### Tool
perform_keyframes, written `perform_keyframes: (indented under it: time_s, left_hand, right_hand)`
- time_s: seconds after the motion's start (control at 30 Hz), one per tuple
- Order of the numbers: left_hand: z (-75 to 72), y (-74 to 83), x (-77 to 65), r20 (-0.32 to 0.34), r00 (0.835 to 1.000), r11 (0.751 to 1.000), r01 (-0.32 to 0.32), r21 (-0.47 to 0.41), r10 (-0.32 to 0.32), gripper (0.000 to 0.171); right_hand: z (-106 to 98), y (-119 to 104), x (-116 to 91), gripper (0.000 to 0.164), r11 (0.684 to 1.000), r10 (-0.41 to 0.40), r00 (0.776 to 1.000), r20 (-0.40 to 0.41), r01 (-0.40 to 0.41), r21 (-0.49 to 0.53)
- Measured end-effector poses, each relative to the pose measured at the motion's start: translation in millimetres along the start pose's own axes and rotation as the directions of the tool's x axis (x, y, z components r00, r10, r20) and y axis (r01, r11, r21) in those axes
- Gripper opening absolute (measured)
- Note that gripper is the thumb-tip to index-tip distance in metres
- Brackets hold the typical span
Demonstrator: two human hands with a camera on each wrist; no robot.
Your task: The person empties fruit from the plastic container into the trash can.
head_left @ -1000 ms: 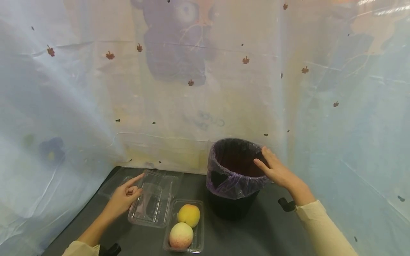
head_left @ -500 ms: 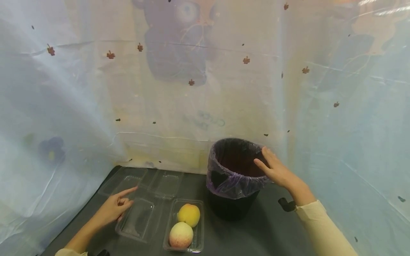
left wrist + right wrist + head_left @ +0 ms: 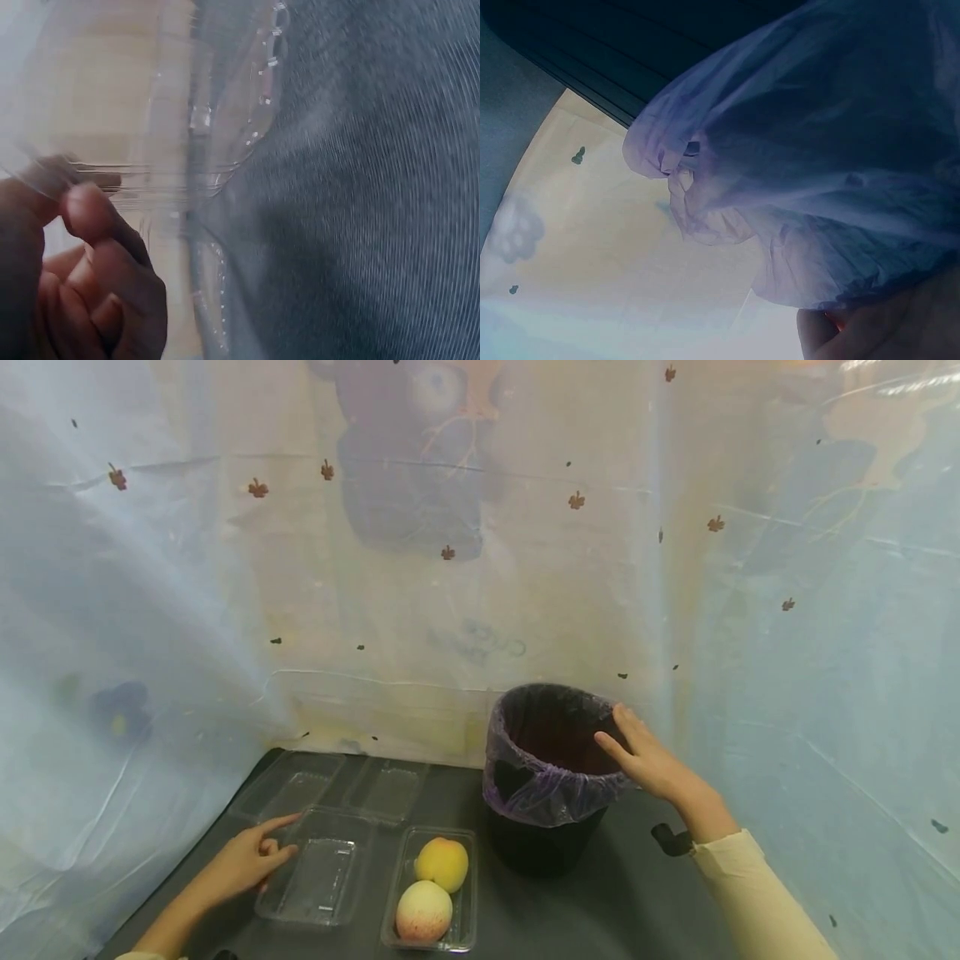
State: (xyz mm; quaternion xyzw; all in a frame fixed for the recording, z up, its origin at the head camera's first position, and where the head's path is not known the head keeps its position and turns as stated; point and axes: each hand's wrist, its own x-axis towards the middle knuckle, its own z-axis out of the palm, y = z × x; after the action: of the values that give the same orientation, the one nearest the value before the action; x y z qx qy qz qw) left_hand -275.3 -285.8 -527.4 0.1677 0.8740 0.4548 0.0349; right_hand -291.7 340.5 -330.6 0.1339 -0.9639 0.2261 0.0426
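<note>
In the head view my left hand pinches the left edge of a clear plastic container, index finger stretched along its far corner. The left wrist view shows this container blurred, with thumb and fingers at its edge. My right hand rests on the right rim of a black bin with its fingers straight. A thin purple bag lines the bin and folds over its rim. In the right wrist view, the bag hides most of the bin, and part of the hand shows at the lower right.
Just right of the held container, a clear tray holds a yellow peach and a pale pinkish peach. Two more clear containers, one at the back left and one beside it, lie on the dark table. Patterned plastic sheeting surrounds the table.
My left hand has moved toward me and to the left, bringing the clear container from over the back containers to beside the peach tray. The right hand has stayed on the bin's rim.
</note>
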Motion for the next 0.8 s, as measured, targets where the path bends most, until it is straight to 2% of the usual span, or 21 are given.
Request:
perform_keyframes:
  time_s: [0.07, 0.17, 0.33, 0.47, 0.57, 0.63, 0.7, 0.8]
  left_hand:
    - [-0.5, 1.7, -2.0, -0.027, 0.999, 0.997, 0.042, 0.072, -0.040, 0.067]
    - [-0.9, 5.1, -5.0, -0.080, 0.990, 0.974, 0.127, 0.189, -0.113, 0.073]
    - [-0.7, 7.8, -6.8, -0.162, 0.976, 0.911, 0.196, 0.362, -0.146, 0.081]
    - [-1.2, 11.7, -6.8, -0.177, 0.970, 0.858, 0.232, 0.458, -0.168, 0.085]
    - [-1.9, 19.0, -6.8, -0.180, 0.964, 0.814, 0.262, 0.519, -0.195, 0.085]
    - [-1.9, 25.4, -6.1, -0.188, 0.962, 0.794, 0.272, 0.544, -0.200, 0.083]
    - [-1.2, 32.4, -4.7, -0.199, 0.959, 0.782, 0.279, 0.558, -0.200, 0.079]
    - [2.3, 41.3, -1.9, -0.212, 0.963, 0.791, 0.260, 0.553, -0.168, 0.073]
  right_hand:
    - [0, 0, 0, 0.089, 1.000, -0.002, 1.000, 0.002, 0.002, 0.001]
    - [0, 1, 0, 0.089, 1.000, 0.001, 1.000, 0.005, -0.001, 0.000]
    - [-1, 0, 0, 0.089, 1.000, 0.002, 1.000, 0.006, -0.002, 0.006]
    - [-1, -1, 1, 0.090, 1.000, 0.004, 1.000, 0.011, -0.004, 0.003]
    - [0, -1, 0, 0.089, 1.000, 0.005, 1.000, 0.013, -0.005, 0.002]
    - [0, 0, 0, 0.089, 1.000, 0.003, 1.000, 0.010, -0.003, 0.003]
    - [0, 0, 0, 0.089, 1.000, 0.000, 1.000, 0.006, 0.000, 0.007]
    - [0, 1, 0, 0.090, 1.000, -0.005, 1.000, 0.002, 0.005, 0.008]
